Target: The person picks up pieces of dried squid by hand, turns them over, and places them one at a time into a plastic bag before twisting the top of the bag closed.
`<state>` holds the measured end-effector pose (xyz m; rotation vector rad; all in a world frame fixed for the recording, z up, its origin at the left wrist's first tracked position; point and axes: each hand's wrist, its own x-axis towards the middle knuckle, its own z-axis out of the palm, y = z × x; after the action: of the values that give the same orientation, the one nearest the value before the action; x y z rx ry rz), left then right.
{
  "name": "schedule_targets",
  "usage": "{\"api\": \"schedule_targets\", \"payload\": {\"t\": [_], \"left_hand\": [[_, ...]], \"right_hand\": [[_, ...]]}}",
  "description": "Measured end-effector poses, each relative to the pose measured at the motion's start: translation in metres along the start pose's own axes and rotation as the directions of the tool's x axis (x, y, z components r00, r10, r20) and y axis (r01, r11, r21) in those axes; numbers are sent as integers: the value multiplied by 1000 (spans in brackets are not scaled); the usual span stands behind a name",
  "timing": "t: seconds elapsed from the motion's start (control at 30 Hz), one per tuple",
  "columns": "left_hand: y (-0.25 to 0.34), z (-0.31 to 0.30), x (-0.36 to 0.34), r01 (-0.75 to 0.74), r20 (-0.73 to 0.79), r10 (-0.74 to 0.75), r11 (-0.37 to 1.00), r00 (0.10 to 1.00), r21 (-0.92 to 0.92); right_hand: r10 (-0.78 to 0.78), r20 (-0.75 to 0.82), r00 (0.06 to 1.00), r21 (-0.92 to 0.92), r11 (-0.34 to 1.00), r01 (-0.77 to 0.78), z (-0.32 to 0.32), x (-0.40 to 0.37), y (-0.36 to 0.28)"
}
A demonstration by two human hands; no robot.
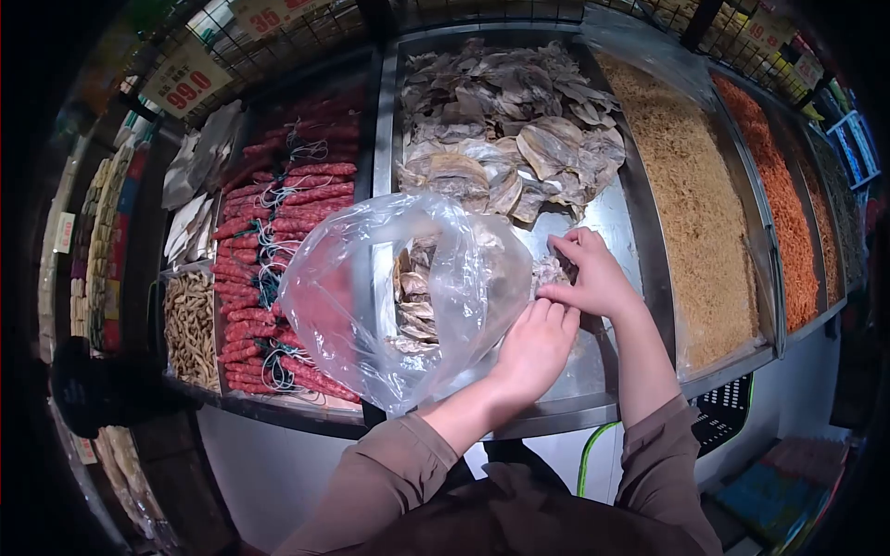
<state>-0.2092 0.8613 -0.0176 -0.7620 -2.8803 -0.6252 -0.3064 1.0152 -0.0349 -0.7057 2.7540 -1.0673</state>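
Note:
A clear plastic bag (422, 306) spreads wide over the tray's front and the sausages beside it, with dried fish showing through it. My left hand (538, 347) is at the bag's right side, fingers bent and pressed together; I cannot tell what they grip. Just beyond it, my right hand (593, 273) curls its fingers and thumb around small dried fish pieces (552, 271). Its thumb is close to the left fingertips. Behind both hands, flat dried fish (547, 148) lie heaped in the metal tray (607, 218).
Red sausages (320, 185) tied with string fill the left section, beside dried strips (190, 329). Right of the fish are small tan dried shrimp (691, 185) and an orange-red dried product (774, 195). Metal dividers separate the sections. A price sign (185, 79) hangs at the back left.

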Motion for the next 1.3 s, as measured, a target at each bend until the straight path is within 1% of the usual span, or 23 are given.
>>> {"api": "schedule_targets", "payload": {"t": [0.07,0.13,0.2,0.23,0.3,0.33,0.4,0.43,0.5,0.53,0.6,0.63,0.67,0.73,0.8,0.87,1.0,1.07,1.1,1.13,1.17,1.23,1.3], "left_hand": [[-1,2,-1,-33,17,34,998,999,-51],[-2,-1,-3,-40,-17,39,995,999,-87],[-1,-11,-5,-42,-3,43,952,999,-302],[0,-12,-3,-36,-2,38,953,999,-301],[2,-11,-2,-40,-48,17,840,999,-542],[1,-10,-1,-40,-49,16,841,999,-539],[3,-10,-2,42,-43,-99,719,994,-694],[6,-11,-3,46,-36,-99,715,994,-698],[6,-11,-3,193,31,-286,556,958,-808],[6,-8,-4,192,36,-280,552,959,-811],[3,0,-5,420,343,-402,120,849,-900],[-2,3,-5,452,416,-373,12,830,-892],[-1,3,-2,461,428,-360,7,829,-887],[0,3,2,354,483,-320,-385,815,-852],[-1,7,2,380,519,-259,-437,815,-815],[-1,14,0,381,588,-176,-612,789,-694],[-3,20,-7,489,610,-68,-530,790,-693],[-3,24,-10,579,611,7,-326,792,-747],[-3,25,-10,578,612,3,-330,791,-746],[-2,25,-10,583,611,-21,-273,792,-765],[-2,25,-11,586,607,-46,-213,793,-782],[-2,22,-10,598,618,-73,-185,783,-780],[-2,19,-9,613,630,-99,-159,770,-774]], "right_hand": [[-13,121,993,-14,1000,15,-2,-3,-3],[11,153,988,49,999,-18,-4,-3,-1],[28,175,984,110,993,-48,-9,1,-2],[-1,181,983,118,993,-21,-10,4,-2],[-96,135,986,74,994,87,-7,4,-2],[-98,134,986,75,993,89,-6,5,-1],[-130,141,982,30,991,127,-7,2,0],[-122,143,982,32,992,119,-9,1,-1],[-74,124,989,85,994,63,-13,4,4],[-65,123,990,82,995,55,-15,5,10],[137,291,947,380,892,-246,-21,3,25],[155,289,945,379,888,-261,-21,0,28],[193,303,933,493,806,-327,-23,-2,28],[249,327,911,693,592,-411,-24,-3,28],[252,373,893,674,588,-447,-26,-3,29],[246,400,883,672,576,-465,-23,-3,31],[238,348,907,696,583,-420,-26,-4,30],[311,265,913,680,610,-406,-28,-4,30],[331,253,909,672,616,-411,-30,-3,32],[331,261,907,669,615,-417,-32,-3,33],[350,220,911,666,629,-402,-33,-3,36],[354,141,924,627,691,-360,-34,-2,39],[347,130,929,665,664,-341,-36,-2,39]]}}
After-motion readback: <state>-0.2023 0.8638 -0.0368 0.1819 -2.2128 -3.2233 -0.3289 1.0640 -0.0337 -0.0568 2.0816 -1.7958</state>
